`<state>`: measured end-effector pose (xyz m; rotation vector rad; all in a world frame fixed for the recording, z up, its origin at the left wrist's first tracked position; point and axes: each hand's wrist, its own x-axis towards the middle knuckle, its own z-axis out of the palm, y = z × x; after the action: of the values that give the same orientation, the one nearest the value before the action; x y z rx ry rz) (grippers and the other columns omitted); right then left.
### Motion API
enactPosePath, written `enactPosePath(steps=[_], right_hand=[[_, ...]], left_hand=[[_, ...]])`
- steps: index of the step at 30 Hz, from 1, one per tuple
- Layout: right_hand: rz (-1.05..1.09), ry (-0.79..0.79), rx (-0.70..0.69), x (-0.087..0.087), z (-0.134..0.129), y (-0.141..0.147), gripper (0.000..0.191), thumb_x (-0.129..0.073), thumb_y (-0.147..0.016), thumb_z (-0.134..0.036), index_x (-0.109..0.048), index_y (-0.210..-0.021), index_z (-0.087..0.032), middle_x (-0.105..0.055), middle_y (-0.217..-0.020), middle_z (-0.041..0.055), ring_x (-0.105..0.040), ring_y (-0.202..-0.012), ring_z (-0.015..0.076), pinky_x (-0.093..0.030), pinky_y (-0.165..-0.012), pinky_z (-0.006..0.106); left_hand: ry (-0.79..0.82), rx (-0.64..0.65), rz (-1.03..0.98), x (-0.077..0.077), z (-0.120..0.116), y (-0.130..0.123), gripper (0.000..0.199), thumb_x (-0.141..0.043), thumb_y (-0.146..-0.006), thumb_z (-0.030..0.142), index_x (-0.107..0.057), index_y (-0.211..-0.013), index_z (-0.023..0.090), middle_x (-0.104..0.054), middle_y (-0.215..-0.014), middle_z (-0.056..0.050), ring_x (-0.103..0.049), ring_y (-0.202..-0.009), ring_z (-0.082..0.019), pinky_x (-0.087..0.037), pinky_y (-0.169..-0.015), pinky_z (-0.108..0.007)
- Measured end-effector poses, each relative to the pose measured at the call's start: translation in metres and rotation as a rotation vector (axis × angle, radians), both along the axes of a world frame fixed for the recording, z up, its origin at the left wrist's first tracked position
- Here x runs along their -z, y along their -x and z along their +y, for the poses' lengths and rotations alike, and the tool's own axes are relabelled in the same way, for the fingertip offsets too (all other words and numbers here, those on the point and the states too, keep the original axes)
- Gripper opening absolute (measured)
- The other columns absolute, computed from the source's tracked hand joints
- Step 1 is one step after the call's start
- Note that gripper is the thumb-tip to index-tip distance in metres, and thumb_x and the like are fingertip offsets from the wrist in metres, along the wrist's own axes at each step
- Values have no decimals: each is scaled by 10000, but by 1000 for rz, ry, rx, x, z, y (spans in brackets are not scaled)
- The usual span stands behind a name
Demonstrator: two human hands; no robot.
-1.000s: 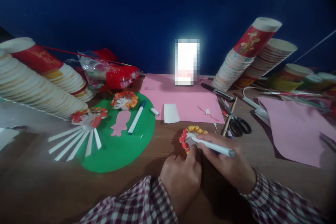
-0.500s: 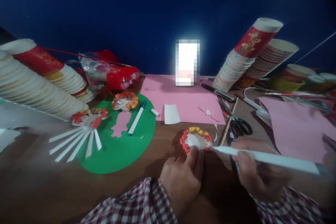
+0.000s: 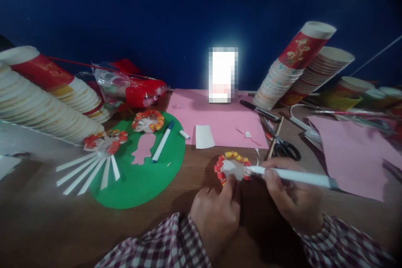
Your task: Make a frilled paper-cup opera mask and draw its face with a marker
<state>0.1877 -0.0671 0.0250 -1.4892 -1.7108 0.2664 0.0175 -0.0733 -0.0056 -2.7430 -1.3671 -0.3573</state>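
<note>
A cut paper cup [image 3: 233, 168] with its strips curled into a red and yellow ring lies on the wooden table. My left hand [image 3: 216, 213] presses it down, with fingertips on its white base. In my right hand [image 3: 290, 197] is a white marker [image 3: 297, 176], gripped like a pen, its tip at the ring's right edge. On a green paper circle [image 3: 125, 188] lie another curled cup [image 3: 157, 124], a pink paper cutout [image 3: 146, 146] and a blue-capped marker [image 3: 162, 144]. A partly curled cup [image 3: 111, 167] with long straight strips overlaps the circle's left side.
Stacked paper cups lean at the left [image 3: 59, 104] and stand at the right [image 3: 279, 77]. Black-handled scissors [image 3: 287, 149] lie just beyond my right hand. Pink paper [image 3: 179, 111] carries a white paper piece [image 3: 204, 136]; a bright blurred rectangle [image 3: 222, 73] stands behind.
My right hand has moved left with the marker, bringing its tip farther over the ring's right edge. The left hand still presses the cup in the same place.
</note>
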Motion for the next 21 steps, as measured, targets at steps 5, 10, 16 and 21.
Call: enactPosePath(steps=[5, 10, 16, 21], right_hand=[[-94, 112, -49, 6, 6, 2, 99, -487, -809, -242, -564, -849, -194, -623, -742, 24, -594, -634, 142, -478, -561, 229], [-81, 148, -77, 16, 8, 3, 113, -500, -812, -261, -573, -878, -206, -643, -791, 19, -612, -677, 141, -504, -609, 229], [-100, 117, -85, 19, 9, 3, 151, -508, -810, -277, -581, -910, -192, -656, -844, 43, -625, -737, 164, -517, -657, 255], [-101, 147, -100, 17, 10, 4, 144, -503, -814, -271, -579, -909, -194, -653, -850, 33, -622, -734, 154, -511, -672, 251]], left_hand=[[-20, 67, 56, -4, 2, 1, 300, -371, -838, 149, -580, -1053, 164, -613, -1033, -116, -586, -593, -133, -466, -498, -262], [-28, 61, 69, -2, 1, 1, 276, -394, -836, 167, -582, -1038, 179, -590, -1099, -89, -576, -566, -135, -458, -462, -281], [-18, 69, 85, -2, 1, 1, 263, -395, -840, 187, -575, -1032, 187, -566, -1140, -78, -569, -560, -135, -451, -447, -289], [-24, 79, 103, -2, 0, 2, 280, -405, -833, 187, -558, -1068, 176, -550, -1163, -83, -563, -562, -137, -454, -448, -296]])
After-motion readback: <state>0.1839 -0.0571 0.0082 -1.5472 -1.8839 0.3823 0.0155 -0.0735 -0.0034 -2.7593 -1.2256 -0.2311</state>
